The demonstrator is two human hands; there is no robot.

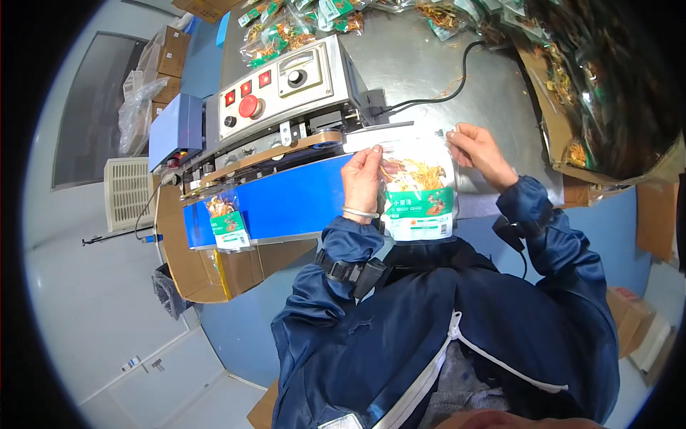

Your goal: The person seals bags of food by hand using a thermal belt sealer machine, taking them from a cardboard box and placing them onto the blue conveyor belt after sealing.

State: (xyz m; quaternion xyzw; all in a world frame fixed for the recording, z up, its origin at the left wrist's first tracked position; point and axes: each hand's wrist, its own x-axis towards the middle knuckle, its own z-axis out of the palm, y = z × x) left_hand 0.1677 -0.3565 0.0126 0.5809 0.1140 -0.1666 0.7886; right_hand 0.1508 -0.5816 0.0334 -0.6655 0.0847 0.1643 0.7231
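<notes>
Between both hands hangs an upright clear plastic pouch [419, 198] with a green and white printed panel and dried orange and pale food inside. My left hand [363, 179] pinches its upper left edge, and my right hand [479, 153] pinches its upper right corner. To the left stands a continuous band sealer [278, 94] with a dial, lit red switches and a red button. The pouch's top left lies close to the sealer's belt end; whether they touch I cannot tell. A second filled pouch [229, 222] hangs at the far left end of the band, over the blue conveyor [289, 201].
Many filled pouches [273, 40] lie behind the sealer on the metal table [423, 69]. A black cable [445, 96] runs across it. At the right is a large carton [552, 118] full of pouches. An open cardboard box [193, 268] stands below the conveyor's left end.
</notes>
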